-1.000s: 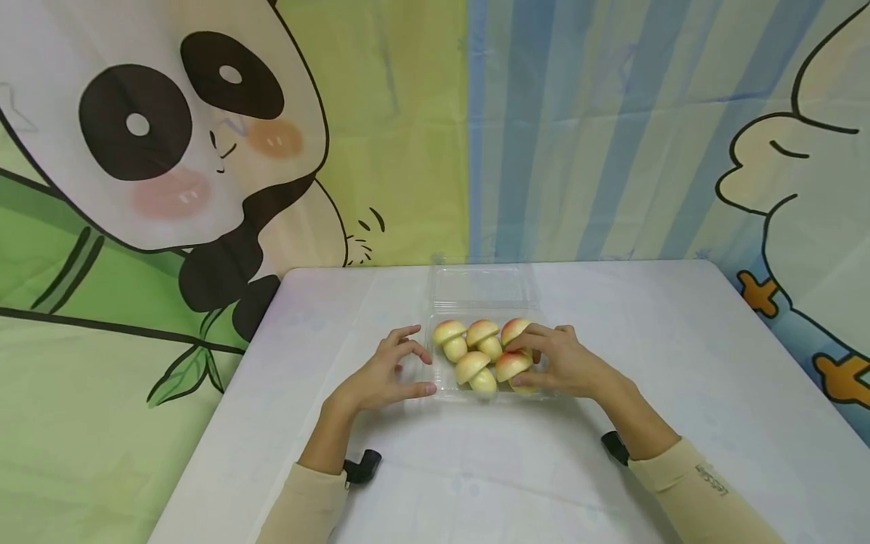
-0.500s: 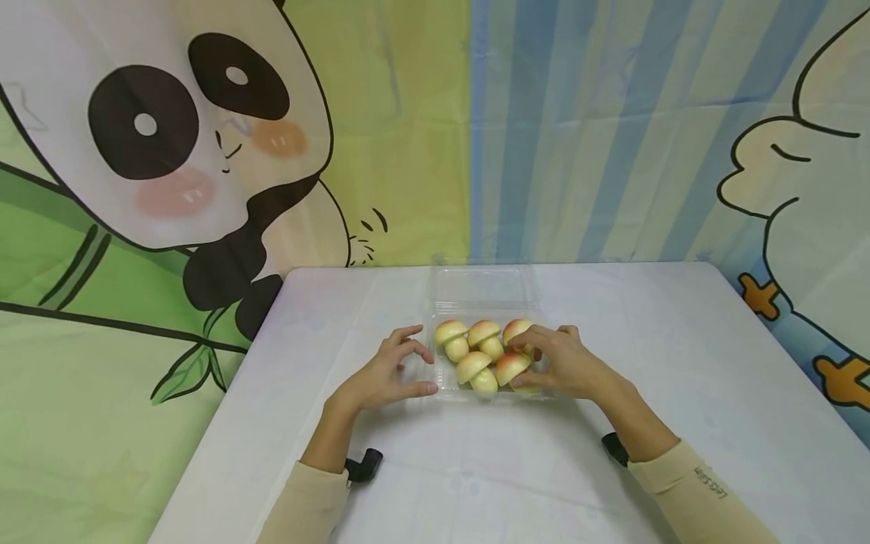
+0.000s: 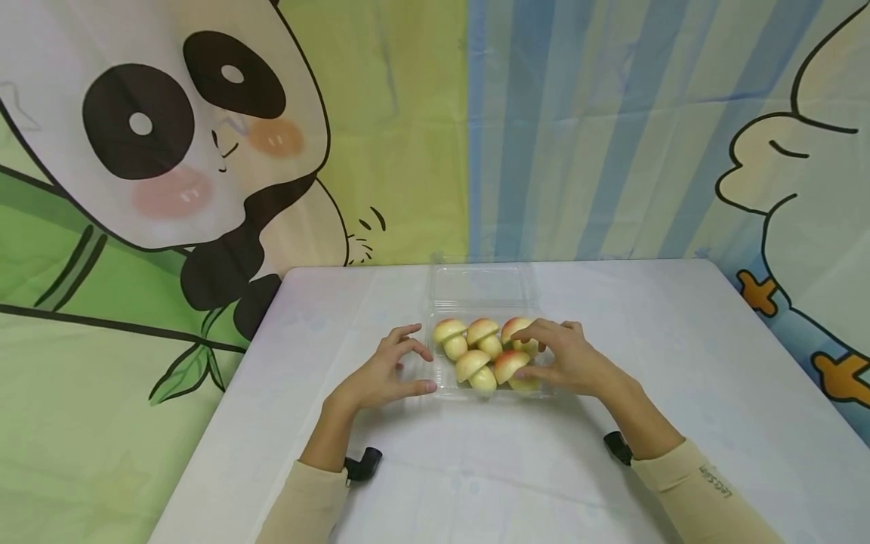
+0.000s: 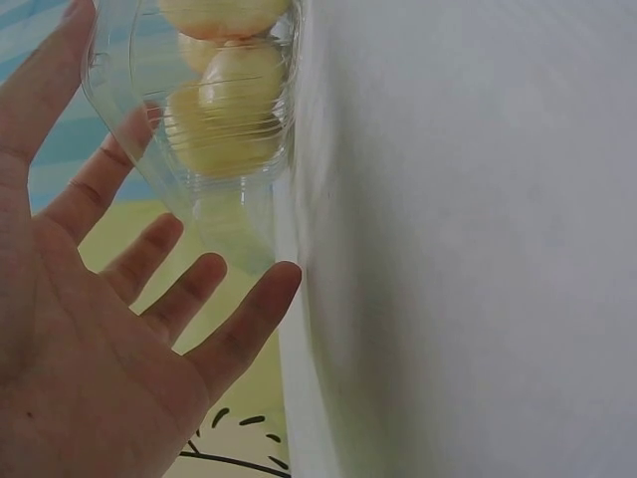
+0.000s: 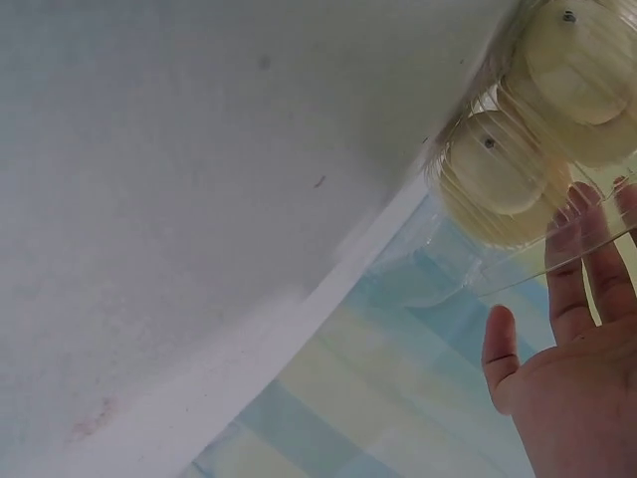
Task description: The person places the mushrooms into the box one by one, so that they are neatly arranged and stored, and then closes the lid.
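Note:
Several yellow mushroom-shaped pieces with reddish caps lie in two rows in a clear plastic clamshell box (image 3: pixel 485 394). My left hand (image 3: pixel 385 370) is at the box's left side, thumb and fingers spread, holding nothing. In the left wrist view its fingers (image 4: pixel 127 142) are close to the clear wall; contact is hard to tell. Over the box's right end, my right hand (image 3: pixel 571 361) has its fingers extended above the right-hand mushroom pieces (image 3: pixel 511 366), partly covering them. The right wrist view shows these fingers (image 5: pixel 565 274) reaching over the box rim, whether touching a piece I cannot tell.
The box's lid (image 3: pixel 482 285) is folded back toward the table's far edge. A white cloth covers the table (image 3: pixel 469 468). Behind it hangs a printed curtain (image 3: pixel 401 136) with a panda and stripes. A black wrist camera (image 3: pixel 363 464) sits at each forearm.
My right hand has lifted slightly and shifted a little to the right, its thumb drawing back from the front right mushroom piece. My left hand stays put.

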`<state>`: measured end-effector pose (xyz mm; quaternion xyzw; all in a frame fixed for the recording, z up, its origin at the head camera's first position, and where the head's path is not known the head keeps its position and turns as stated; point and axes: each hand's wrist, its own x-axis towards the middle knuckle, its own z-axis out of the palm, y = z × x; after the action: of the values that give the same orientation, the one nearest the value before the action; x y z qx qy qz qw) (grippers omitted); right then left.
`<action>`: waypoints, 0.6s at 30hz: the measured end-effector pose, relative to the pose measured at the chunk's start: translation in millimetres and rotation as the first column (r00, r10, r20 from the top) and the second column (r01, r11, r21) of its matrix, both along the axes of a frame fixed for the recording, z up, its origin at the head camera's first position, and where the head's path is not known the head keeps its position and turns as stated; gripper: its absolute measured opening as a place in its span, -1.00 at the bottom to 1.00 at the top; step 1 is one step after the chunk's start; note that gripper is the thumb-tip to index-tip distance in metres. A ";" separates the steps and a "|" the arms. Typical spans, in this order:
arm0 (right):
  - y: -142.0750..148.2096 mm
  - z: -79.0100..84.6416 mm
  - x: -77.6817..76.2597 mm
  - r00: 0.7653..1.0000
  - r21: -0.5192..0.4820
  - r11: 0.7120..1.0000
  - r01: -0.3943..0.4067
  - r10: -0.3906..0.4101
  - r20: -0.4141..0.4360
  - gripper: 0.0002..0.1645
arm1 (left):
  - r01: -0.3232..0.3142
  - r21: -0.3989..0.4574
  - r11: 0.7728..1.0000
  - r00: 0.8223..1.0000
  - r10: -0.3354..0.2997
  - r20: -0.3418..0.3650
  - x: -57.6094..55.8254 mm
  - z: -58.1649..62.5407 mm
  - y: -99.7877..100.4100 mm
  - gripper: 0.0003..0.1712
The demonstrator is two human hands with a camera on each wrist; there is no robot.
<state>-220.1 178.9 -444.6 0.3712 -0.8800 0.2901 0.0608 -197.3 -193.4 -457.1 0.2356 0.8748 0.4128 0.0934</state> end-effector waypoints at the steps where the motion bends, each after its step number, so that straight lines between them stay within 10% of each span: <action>1: 0.8 -0.8 -0.3 1.000 -0.011 1.000 -0.002 0.002 -0.012 -0.34 | 0.003 0.002 1.000 1.000 -0.003 -0.004 -0.1 -0.3 -0.5 -0.42; 11: 7.1 5.1 -10.4 1.000 -0.112 0.994 -0.015 0.012 -0.025 -0.43 | -0.029 -0.009 1.000 0.999 0.029 -0.013 -4.6 2.3 -6.1 -0.10; 18: 13.0 14.6 -33.5 0.982 -0.091 0.983 0.162 -0.152 0.110 -0.35 | -0.050 0.021 0.999 0.998 0.049 0.025 -38.2 16.5 2.8 -0.01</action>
<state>-253.6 191.9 -429.9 0.2816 -0.8930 0.3466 0.0565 -235.5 -190.6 -440.6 0.2099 0.8746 0.4274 0.0912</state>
